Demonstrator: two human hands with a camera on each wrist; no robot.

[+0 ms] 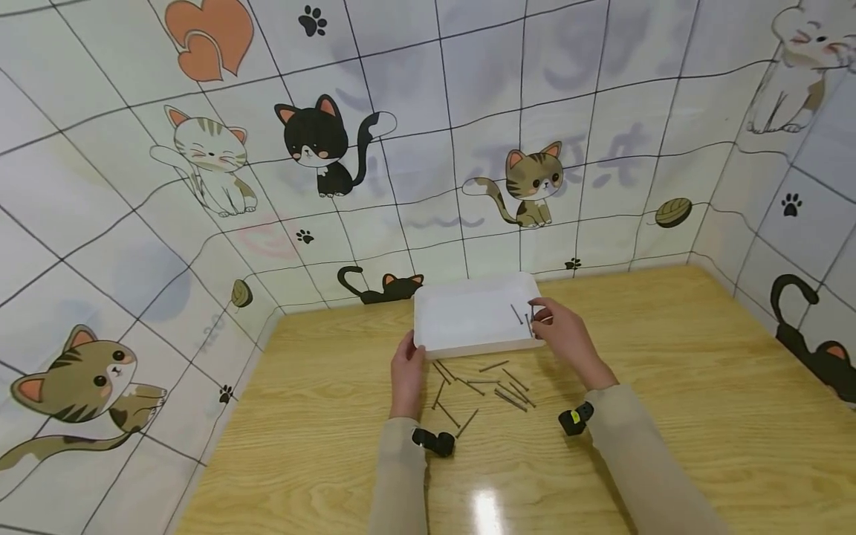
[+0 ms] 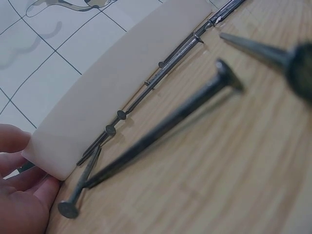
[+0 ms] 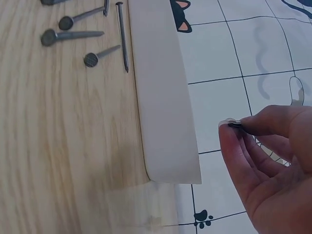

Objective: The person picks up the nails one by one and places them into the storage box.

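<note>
A shallow white tray [image 1: 475, 312] sits on the table near the back wall, with a couple of nails [image 1: 516, 314] inside its right end. My left hand [image 1: 406, 375] grips the tray's front left corner, thumb and fingers on either side of it in the left wrist view. Over the tray's right end, my right hand [image 1: 567, 336] pinches a nail between thumb and fingertips; only a small dark bit of that nail [image 3: 235, 125] shows in the right wrist view. Several loose dark nails [image 2: 156, 131] lie scattered on the table in front of the tray.
The wood-grain table [image 1: 321, 446] meets a cloth backdrop [image 1: 414, 148] printed with cats and grid lines, which rises behind and on both sides. Close behind the tray stands the back part of this cloth. A black camera is strapped on each wrist.
</note>
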